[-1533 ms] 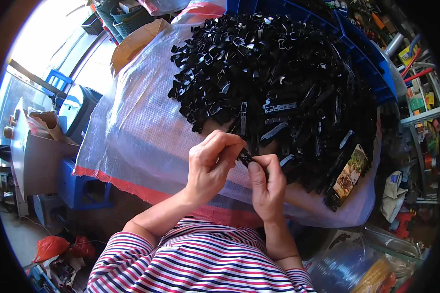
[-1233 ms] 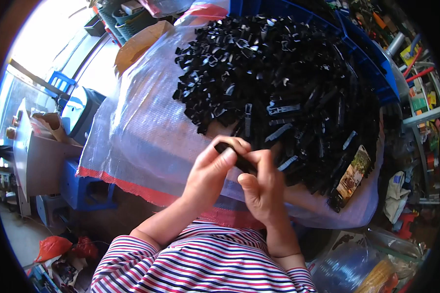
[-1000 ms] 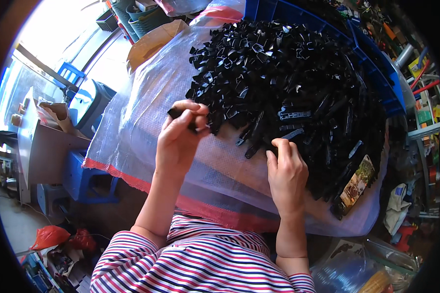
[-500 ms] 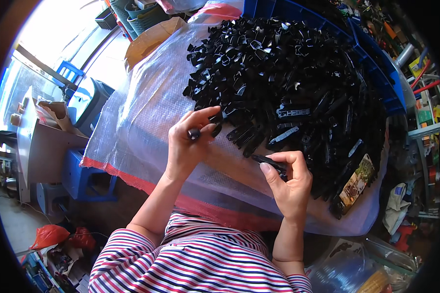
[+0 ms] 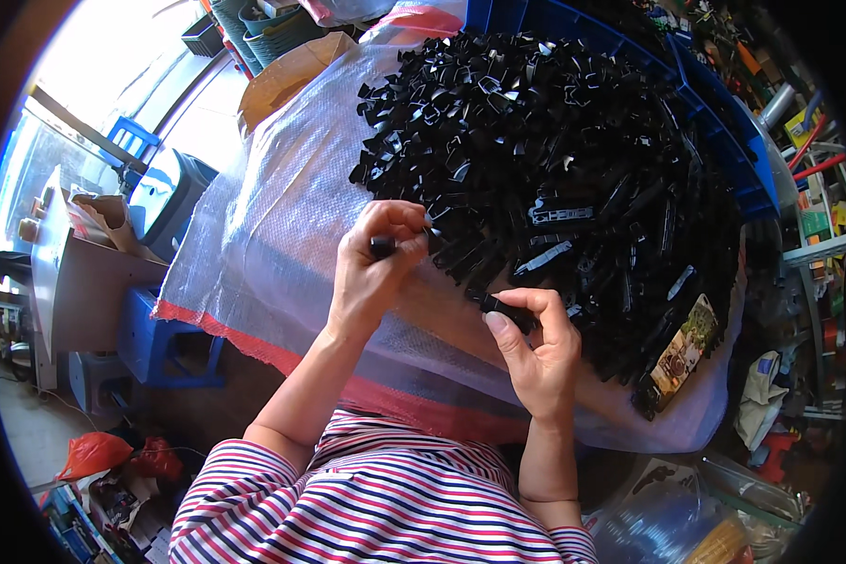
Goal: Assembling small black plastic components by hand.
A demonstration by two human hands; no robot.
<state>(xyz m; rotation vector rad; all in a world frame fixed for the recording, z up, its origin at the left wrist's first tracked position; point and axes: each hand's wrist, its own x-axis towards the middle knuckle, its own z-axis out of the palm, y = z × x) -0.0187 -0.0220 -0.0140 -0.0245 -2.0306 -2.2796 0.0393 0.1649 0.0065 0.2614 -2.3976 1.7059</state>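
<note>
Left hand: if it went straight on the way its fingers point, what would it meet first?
The left hand would probably meet the near-left edge of the pile of black pieces, though its height above them is unclear.

Hands [image 5: 362,268] drawn apart, right hand [image 5: 547,362] now pinching apparently another black piece [image 5: 515,314]

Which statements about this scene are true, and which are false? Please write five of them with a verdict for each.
1. The left hand holds a black piece. True.
2. The right hand pinches a dark slim part. True.
3. The two hands touch each other. False: a gap separates them.
4. A pale woven sheet lies under the black pile. True.
5. The sheet's edge nearest the person is green. False: it is red.
</note>
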